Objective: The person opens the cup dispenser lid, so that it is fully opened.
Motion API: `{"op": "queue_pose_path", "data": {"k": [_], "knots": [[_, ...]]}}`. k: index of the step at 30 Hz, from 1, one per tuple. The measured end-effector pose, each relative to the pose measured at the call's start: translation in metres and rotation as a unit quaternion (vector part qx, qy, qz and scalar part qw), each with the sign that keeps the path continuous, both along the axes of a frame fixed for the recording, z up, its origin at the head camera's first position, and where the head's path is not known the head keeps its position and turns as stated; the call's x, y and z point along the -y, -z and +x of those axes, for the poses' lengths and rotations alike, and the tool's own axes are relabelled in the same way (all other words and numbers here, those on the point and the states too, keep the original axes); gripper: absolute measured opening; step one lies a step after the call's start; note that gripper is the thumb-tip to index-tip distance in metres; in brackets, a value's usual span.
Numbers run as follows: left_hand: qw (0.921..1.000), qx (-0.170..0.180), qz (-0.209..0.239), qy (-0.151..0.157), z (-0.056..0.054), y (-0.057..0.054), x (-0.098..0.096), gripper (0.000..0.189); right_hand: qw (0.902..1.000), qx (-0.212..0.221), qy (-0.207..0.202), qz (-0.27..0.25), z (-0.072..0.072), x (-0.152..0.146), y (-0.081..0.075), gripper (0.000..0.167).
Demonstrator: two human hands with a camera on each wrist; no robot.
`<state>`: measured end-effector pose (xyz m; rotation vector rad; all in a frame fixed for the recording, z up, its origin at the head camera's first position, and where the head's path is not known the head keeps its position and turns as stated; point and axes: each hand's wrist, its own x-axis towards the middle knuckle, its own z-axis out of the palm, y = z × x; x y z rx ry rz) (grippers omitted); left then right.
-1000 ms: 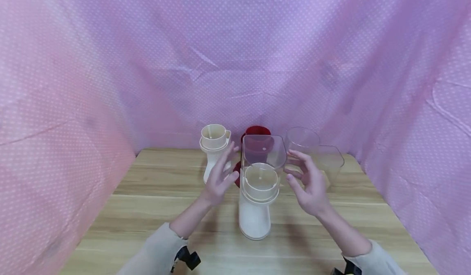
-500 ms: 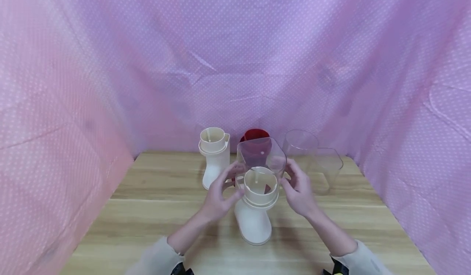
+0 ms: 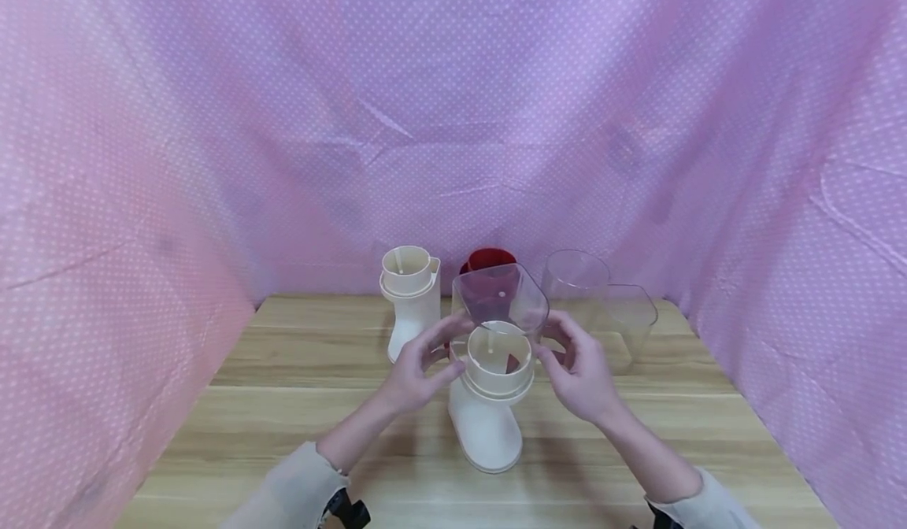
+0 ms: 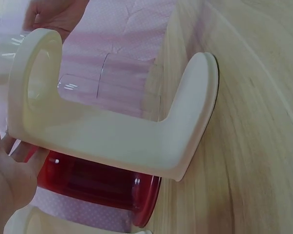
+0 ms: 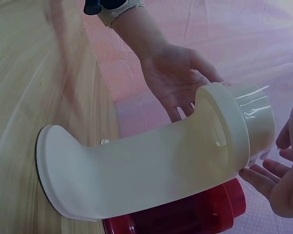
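A cream-white stand (image 3: pixel 489 434) with a rounded foot, a tall back and a ring at its top stands upright on the table. A cream cylinder (image 3: pixel 499 356) rises from the ring, and a clear container (image 3: pixel 505 293) with a rounded-square rim shows above it. My left hand (image 3: pixel 418 371) is at the left side of the stand's top, its thumb by the ring and fingers reaching behind. On the other side is my right hand (image 3: pixel 581 375); its fingertips touch the ring's edge in the right wrist view. Fingers of both hands look loosely extended.
A similar cream stand (image 3: pixel 416 316) is at the back left. Behind the middle is a red stand (image 3: pixel 491 260), largely hidden. Clear containers (image 3: pixel 623 308) stand at the back right. Pink dotted cloth (image 3: pixel 453 159) hangs around the wooden table (image 3: pixel 312 371).
Both hands have come in from beside the stand to its upper part. The stand has turned slightly, its foot and clear container now angled.
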<state>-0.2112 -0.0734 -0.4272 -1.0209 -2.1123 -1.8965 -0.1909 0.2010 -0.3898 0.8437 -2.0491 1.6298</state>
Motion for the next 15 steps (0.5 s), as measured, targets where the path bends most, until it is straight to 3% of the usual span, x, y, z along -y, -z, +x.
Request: {"op": "queue_pose_path", "data": {"k": [4, 15], "knots": [[0.9998, 0.000, -0.003, -0.020, 0.004, 0.000, -0.001, 0.065, 0.9998, -0.004, -0.007, -0.016, -0.003, 0.005, 0.000, 0.044], [0.9931, -0.007, -0.039, -0.110, 0.023, -0.001, -0.003, 0.067, 0.9999, -0.003, 0.004, -0.009, -0.007, 0.014, 0.000, 0.053]]}}
